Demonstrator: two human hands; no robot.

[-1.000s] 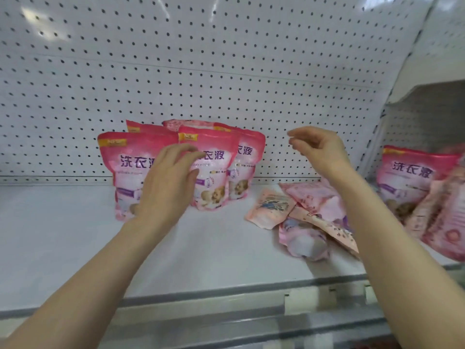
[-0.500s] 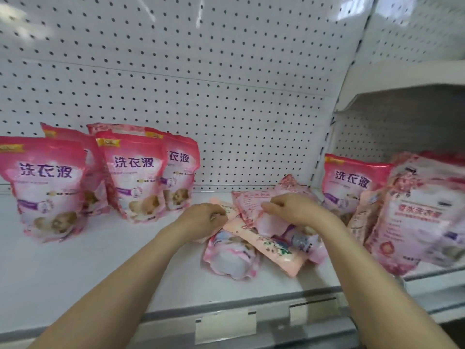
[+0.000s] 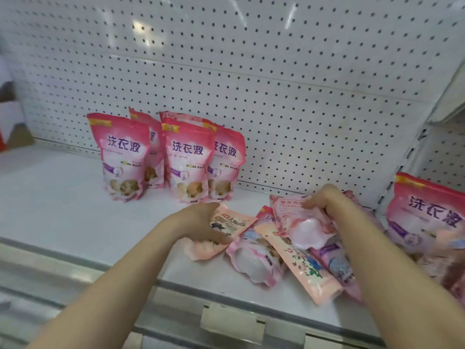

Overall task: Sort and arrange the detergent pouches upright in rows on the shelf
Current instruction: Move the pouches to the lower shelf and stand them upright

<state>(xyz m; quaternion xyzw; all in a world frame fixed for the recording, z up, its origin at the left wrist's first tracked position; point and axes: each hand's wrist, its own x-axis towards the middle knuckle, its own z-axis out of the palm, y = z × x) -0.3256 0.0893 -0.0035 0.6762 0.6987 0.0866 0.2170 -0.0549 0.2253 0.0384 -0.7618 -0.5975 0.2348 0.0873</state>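
Note:
Several pink detergent pouches (image 3: 187, 159) stand upright in two short rows against the pegboard back. A loose heap of pouches (image 3: 302, 260) lies flat on the white shelf (image 3: 63, 210) to their right. My left hand (image 3: 198, 222) grips a peach-coloured pouch (image 3: 226, 222) at the heap's left edge. My right hand (image 3: 324, 205) holds a pale pink pouch (image 3: 302, 222) by its top, lifted a little off the heap.
Another upright pink pouch (image 3: 427, 215) stands at the far right beyond a shelf divider (image 3: 392, 177). The pegboard back wall (image 3: 251, 71) rises behind. A price-tag rail (image 3: 226, 321) runs along the shelf's front edge. A red and white box (image 3: 10, 127) sits far left.
Both hands dropped from the upright pouches to the heap. The left hand has pulled the peach pouch out leftward, and the right hand has raised the pale pink pouch.

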